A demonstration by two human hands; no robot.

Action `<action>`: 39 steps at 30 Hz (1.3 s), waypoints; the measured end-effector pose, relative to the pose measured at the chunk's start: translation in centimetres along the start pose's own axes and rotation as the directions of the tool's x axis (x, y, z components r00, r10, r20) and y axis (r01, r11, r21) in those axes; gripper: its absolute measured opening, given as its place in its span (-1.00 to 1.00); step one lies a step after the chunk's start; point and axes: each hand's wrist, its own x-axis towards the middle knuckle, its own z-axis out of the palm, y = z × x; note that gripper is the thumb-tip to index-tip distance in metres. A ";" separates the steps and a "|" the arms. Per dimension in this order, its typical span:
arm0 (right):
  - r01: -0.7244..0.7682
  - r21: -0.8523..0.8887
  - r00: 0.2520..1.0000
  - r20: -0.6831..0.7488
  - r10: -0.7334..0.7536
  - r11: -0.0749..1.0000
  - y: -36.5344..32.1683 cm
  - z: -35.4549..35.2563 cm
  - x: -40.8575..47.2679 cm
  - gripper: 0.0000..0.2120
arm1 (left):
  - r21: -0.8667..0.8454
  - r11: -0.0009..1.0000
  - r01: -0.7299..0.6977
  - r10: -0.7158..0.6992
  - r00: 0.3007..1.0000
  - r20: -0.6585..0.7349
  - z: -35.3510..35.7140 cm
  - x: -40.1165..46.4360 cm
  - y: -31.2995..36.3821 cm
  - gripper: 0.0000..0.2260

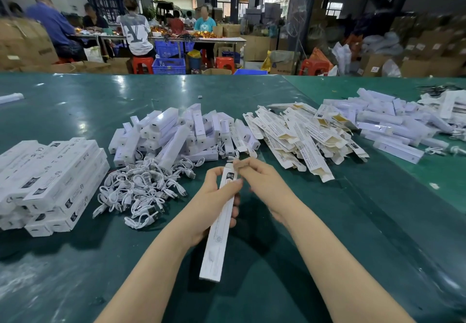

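My left hand [209, 196] wraps round the long white box [216, 247], holding it just above the table [75, 272] at centre with its far end toward 12 o'clock. There my right hand [264, 184] pinches the end flap [238, 165], I judge to tuck it shut. Closed boxes [50, 179] are stacked at 9 o'clock and flat cartons [297, 136] lie at 1, both within reach.

Head view — forward and down, close over table [378, 209]
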 end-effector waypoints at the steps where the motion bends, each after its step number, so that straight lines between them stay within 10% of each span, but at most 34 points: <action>1: -0.075 0.109 0.996 -0.028 0.079 0.991 -0.1 0.0 0.0 -0.88 | -0.003 1.000 0.000 0.000 1.000 0.011 0.1 0.0 0.0 -0.77; 4: -0.201 0.325 0.979 0.034 0.201 0.924 -0.6 0.1 -0.1 -0.94 | -0.018 1.000 -0.014 0.014 1.000 0.024 0.2 0.1 -0.2 -0.73; 23: -0.195 0.354 0.979 0.016 0.203 0.915 -0.5 0.2 -0.2 -0.89 | 0.050 0.999 -0.010 0.009 1.000 0.028 0.0 0.2 -0.1 -0.48; 33: 0.052 0.122 0.998 0.013 -0.054 0.991 -0.2 0.3 -0.3 -0.99 | 0.041 0.999 -0.002 0.002 1.000 0.000 -0.1 -0.1 0.3 -0.46; 39: -0.190 0.313 0.981 0.013 0.196 0.931 -0.3 0.6 -0.1 -0.83 | 0.077 0.996 0.044 -0.045 0.999 0.014 -0.1 0.2 0.1 -0.44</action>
